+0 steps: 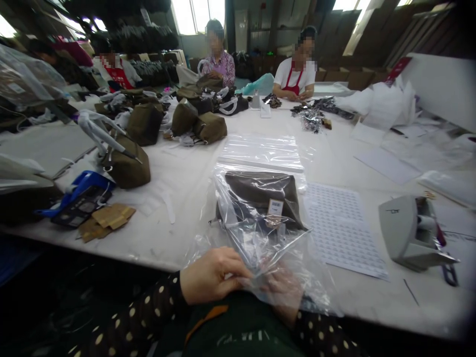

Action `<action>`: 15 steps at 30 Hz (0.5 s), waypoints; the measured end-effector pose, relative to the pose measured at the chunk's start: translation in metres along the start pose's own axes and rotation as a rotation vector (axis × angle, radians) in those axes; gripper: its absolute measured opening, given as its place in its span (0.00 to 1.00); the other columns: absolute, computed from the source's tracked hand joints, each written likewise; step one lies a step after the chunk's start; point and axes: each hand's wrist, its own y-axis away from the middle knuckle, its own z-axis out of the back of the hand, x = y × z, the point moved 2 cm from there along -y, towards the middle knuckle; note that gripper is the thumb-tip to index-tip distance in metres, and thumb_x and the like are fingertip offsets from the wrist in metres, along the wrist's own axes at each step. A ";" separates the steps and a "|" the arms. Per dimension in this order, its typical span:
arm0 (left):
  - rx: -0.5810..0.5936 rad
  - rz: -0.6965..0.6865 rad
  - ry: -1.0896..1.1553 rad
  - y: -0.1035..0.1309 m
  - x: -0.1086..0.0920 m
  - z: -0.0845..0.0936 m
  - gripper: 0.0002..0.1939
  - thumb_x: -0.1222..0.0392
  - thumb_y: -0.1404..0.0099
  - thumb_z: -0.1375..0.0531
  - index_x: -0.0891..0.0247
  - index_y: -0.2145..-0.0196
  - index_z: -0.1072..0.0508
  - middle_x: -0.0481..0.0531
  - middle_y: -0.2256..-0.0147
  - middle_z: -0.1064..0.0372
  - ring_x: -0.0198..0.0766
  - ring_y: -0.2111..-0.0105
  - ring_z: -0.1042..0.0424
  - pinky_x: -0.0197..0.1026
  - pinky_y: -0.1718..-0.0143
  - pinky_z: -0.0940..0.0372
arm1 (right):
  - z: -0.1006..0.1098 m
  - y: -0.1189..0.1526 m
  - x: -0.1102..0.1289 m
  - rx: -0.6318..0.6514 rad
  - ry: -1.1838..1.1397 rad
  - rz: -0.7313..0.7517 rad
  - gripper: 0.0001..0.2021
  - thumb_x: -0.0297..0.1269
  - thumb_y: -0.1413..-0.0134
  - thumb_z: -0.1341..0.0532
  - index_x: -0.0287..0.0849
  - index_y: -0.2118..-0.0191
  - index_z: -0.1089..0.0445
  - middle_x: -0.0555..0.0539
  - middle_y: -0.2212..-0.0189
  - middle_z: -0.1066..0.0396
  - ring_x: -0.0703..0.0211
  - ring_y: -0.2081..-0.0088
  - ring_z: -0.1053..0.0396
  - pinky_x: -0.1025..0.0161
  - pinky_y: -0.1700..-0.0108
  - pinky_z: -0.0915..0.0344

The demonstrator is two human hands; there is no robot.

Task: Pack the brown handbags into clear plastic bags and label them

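Note:
A dark olive bag [256, 191] with a barcode tag [274, 212] lies inside a clear plastic bag [260, 153] at the middle of the table, near the front edge. My left hand [215, 273] pinches the near edge of the plastic, thumb against the fingers. Opposite it, my right hand [280, 285] shows through the clear film, its fingers curled at the same near end; the film blurs what they grip. Both hands are close together, just in front of the olive bag.
To the right are a printed label sheet [344, 228] and a grey tape dispenser [405, 230]. At left stand an olive handbag [128, 163], a blue tool [84, 191] and brown tags [106, 220]. More bags and several people are across the table [186, 198].

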 end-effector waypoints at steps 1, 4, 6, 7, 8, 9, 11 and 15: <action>0.112 -0.035 -0.022 0.003 -0.002 0.000 0.13 0.54 0.38 0.44 0.61 0.60 0.26 0.54 0.65 0.28 0.39 0.65 0.31 0.39 0.61 0.38 | -0.003 -0.002 -0.002 0.030 0.009 0.010 0.23 0.38 0.45 0.49 0.41 0.43 0.42 0.42 0.48 0.36 0.42 0.47 0.40 0.42 0.47 0.40; 0.330 -0.106 -0.049 0.006 -0.013 0.015 0.26 0.47 0.43 0.41 0.62 0.51 0.32 0.58 0.59 0.29 0.44 0.62 0.30 0.39 0.61 0.37 | -0.010 -0.010 -0.004 0.124 0.096 -0.048 0.22 0.42 0.46 0.49 0.39 0.47 0.38 0.42 0.49 0.36 0.42 0.45 0.43 0.42 0.43 0.47; 0.313 -0.095 -0.025 -0.002 -0.021 0.028 0.25 0.47 0.40 0.44 0.61 0.49 0.34 0.57 0.58 0.29 0.43 0.60 0.30 0.39 0.60 0.37 | -0.013 -0.014 -0.004 0.112 0.152 -0.078 0.21 0.44 0.46 0.48 0.40 0.50 0.34 0.42 0.51 0.34 0.40 0.45 0.44 0.41 0.42 0.49; 0.275 -0.087 -0.006 -0.009 -0.022 0.029 0.22 0.49 0.37 0.47 0.60 0.48 0.35 0.56 0.57 0.30 0.41 0.59 0.30 0.38 0.58 0.37 | -0.014 -0.015 -0.004 0.099 0.159 -0.069 0.20 0.44 0.47 0.48 0.42 0.51 0.34 0.44 0.51 0.33 0.40 0.45 0.43 0.40 0.43 0.48; 0.231 -0.085 0.006 -0.017 -0.020 0.026 0.20 0.51 0.35 0.50 0.59 0.48 0.36 0.55 0.55 0.31 0.41 0.57 0.31 0.38 0.55 0.38 | -0.016 -0.015 -0.005 0.089 0.154 -0.050 0.19 0.44 0.47 0.48 0.44 0.50 0.34 0.45 0.51 0.33 0.40 0.46 0.42 0.40 0.44 0.47; 0.192 -0.085 0.008 -0.024 -0.013 0.016 0.20 0.52 0.34 0.51 0.58 0.47 0.37 0.55 0.54 0.32 0.40 0.55 0.32 0.39 0.53 0.39 | -0.018 -0.015 -0.007 0.074 0.139 -0.022 0.19 0.43 0.47 0.47 0.47 0.50 0.35 0.47 0.51 0.33 0.41 0.47 0.41 0.40 0.45 0.45; 0.150 -0.082 -0.040 -0.035 0.010 -0.018 0.23 0.51 0.36 0.48 0.61 0.46 0.39 0.58 0.51 0.34 0.43 0.51 0.34 0.43 0.50 0.41 | -0.020 -0.013 -0.015 0.017 0.112 0.003 0.19 0.42 0.47 0.47 0.50 0.49 0.36 0.49 0.52 0.32 0.42 0.48 0.38 0.42 0.47 0.40; 0.086 -0.006 -0.222 -0.033 0.077 -0.097 0.40 0.44 0.45 0.41 0.67 0.41 0.48 0.68 0.43 0.47 0.54 0.44 0.45 0.55 0.45 0.47 | -0.018 -0.011 -0.043 -0.174 0.197 -0.083 0.18 0.36 0.43 0.53 0.50 0.48 0.37 0.48 0.53 0.31 0.44 0.51 0.35 0.43 0.52 0.34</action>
